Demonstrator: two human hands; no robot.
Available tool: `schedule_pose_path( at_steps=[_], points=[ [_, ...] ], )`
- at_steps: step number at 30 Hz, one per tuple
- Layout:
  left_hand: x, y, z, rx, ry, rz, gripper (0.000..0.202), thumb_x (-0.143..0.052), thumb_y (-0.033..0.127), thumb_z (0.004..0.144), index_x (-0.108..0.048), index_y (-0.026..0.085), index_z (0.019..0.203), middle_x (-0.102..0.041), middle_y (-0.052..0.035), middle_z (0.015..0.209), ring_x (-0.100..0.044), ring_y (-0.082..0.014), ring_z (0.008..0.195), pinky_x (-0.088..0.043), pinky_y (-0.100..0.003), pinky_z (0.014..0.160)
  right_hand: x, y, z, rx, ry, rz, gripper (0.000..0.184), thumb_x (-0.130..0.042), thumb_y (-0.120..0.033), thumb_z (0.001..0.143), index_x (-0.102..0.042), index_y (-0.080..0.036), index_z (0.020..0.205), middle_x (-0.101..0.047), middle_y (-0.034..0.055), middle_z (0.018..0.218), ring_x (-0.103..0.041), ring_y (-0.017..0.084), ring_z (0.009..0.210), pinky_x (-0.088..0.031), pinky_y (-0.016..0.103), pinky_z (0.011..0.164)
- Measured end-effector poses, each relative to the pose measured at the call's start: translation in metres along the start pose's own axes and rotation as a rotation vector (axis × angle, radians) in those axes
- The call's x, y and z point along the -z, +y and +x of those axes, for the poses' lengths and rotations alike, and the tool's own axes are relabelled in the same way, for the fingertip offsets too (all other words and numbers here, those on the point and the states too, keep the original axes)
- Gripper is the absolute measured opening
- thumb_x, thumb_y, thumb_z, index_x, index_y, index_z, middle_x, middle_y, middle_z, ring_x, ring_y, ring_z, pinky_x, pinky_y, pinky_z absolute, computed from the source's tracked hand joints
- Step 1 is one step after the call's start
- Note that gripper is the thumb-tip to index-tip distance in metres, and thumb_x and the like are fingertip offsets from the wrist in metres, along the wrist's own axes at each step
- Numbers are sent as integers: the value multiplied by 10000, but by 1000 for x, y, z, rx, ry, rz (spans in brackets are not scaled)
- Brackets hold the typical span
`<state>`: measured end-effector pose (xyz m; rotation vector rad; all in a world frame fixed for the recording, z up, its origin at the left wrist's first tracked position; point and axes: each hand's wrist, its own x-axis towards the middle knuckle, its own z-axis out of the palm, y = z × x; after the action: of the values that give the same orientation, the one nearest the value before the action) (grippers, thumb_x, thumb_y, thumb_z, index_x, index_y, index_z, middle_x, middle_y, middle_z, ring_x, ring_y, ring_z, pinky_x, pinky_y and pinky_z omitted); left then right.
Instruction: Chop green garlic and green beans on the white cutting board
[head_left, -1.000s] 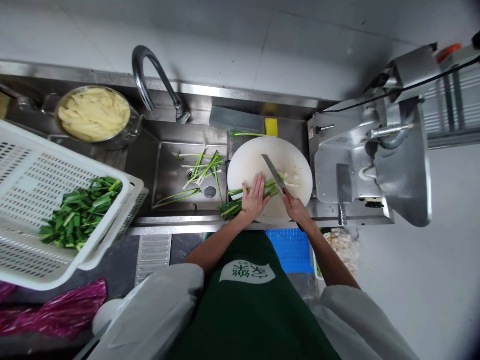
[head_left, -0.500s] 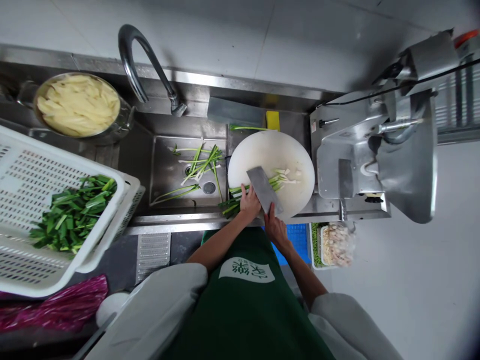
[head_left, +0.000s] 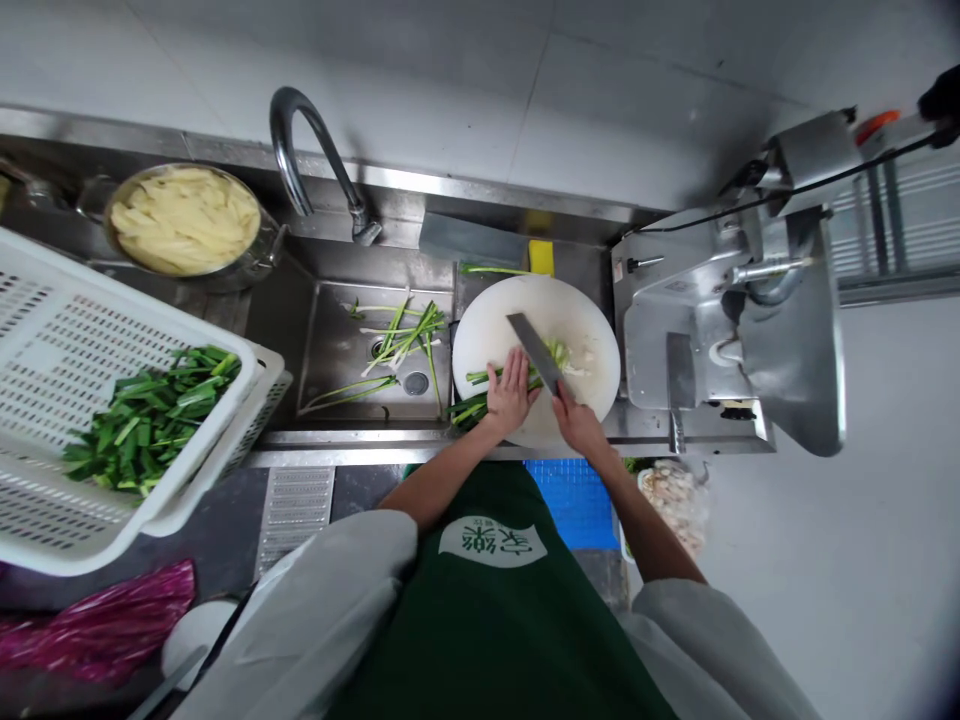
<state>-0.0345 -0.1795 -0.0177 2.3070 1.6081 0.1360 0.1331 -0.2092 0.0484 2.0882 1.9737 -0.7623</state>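
Note:
My right hand (head_left: 579, 425) is wrapped round the handle of a cleaver (head_left: 534, 350), whose blade stands on edge, slanting up and left over the round white cutting board (head_left: 480, 320). My left hand (head_left: 511, 395) lies on a bunch of scallions (head_left: 471, 408), fingers stretched out and the thumb apart, just left of the blade. The scallions' green ends stick out left past the board's edge. Right of the blade lie their cut pale ends (head_left: 576, 362). Part of the bunch is hidden under my left hand.
Loose scallions lie in the sink (head_left: 330, 330) under a tap (head_left: 319, 150). A white basket (head_left: 45, 320) of cut greens and a pot (head_left: 259, 265) of pale slices stand left. Behind the board are a yellow sponge (head_left: 541, 257) and a second blade (head_left: 472, 240). A metal slicer (head_left: 787, 330) stands right.
The cleaver has turned from lying flat-side up to standing on edge, and my right hand has moved right with it. My left hand's fingers have straightened and spread over the scallions. The view has shifted slightly.

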Motion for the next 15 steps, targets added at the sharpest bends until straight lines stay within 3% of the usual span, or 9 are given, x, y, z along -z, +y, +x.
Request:
schedule_pose_path(
  at_steps=[2,5,8,12,15],
  points=[
    [6,-7,-6,-6,-49,11,660,-316,433,1048,-344,50,1585,-300,-210,1655,-143,-360,1578,-82,-697,1236,-17,-24,-14,-41,-45,-134,657,-269,-453,1084,-217,-114,1644,-751,223,1107,-736,334,986,-530,484,927],
    [8,-19,-18,-37,-180,17,567,-374,351,1026,-482,106,1526,-472,-196,1562,-283,-397,1516,-28,-727,1225,-52,-53,-38,-44,-94,-150,662,-254,-430,1088,-159,-94,1650,-756,220,1057,-741,338,926,-541,489,887],
    [4,-25,-24,-57,-214,9,565,-399,326,1010,-474,150,1541,-444,-176,1587,-260,-404,1520,-9,-732,1227,-78,-59,-60,-95,-123,-100,672,-208,-404,1086,-94,-60,1652,-753,229,1050,-742,354,909,-552,491,863],
    [2,-23,-22,-63,-184,-10,578,-371,287,1008,-434,144,1564,-398,-173,1617,-210,-388,1546,-23,-724,1236,-86,-51,-68,-170,-148,-124,678,-232,-407,1085,-74,-81,1658,-753,224,1029,-746,359,897,-557,506,854],
    [3,-22,-20,-39,-146,-17,590,-328,263,1016,-388,81,1574,-356,-197,1635,-156,-360,1573,-65,-701,1244,-78,-51,-48,-164,-120,-136,675,-227,-408,1090,-87,-61,1652,-754,232,1023,-744,355,903,-549,508,868]
  ],
)
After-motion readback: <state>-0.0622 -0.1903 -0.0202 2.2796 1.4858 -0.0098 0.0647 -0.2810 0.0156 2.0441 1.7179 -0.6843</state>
